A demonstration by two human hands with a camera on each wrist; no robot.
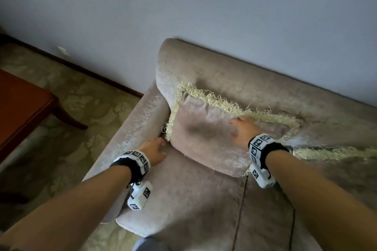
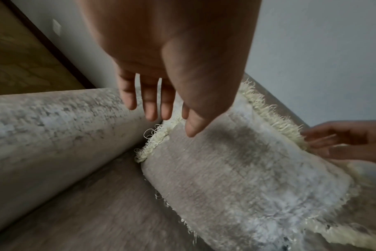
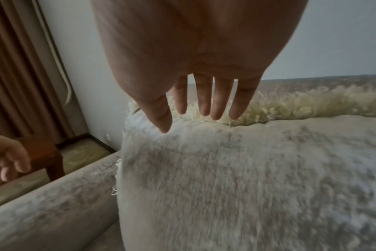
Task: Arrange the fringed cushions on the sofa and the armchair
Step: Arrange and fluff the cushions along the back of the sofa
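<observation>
A beige cushion (image 1: 206, 134) (image 2: 236, 171) (image 3: 236, 178) with a cream fringe leans in the sofa's (image 1: 204, 206) left corner, against the backrest and the armrest (image 1: 140, 120) (image 2: 54, 129). My right hand (image 1: 240, 128) (image 3: 195, 112) lies over its upper face near the top fringe, fingers straight. My left hand (image 1: 157, 149) (image 2: 157, 113) is open by the cushion's lower left corner, beside the armrest, holding nothing. The fringe of a second cushion (image 1: 334, 153) shows at the right, mostly out of view.
A dark wooden table (image 1: 22, 106) stands on the patterned carpet (image 1: 77, 104) left of the sofa. The pale wall (image 1: 183, 6) runs behind the backrest. A brown curtain (image 3: 17, 68) hangs at the far left in the right wrist view.
</observation>
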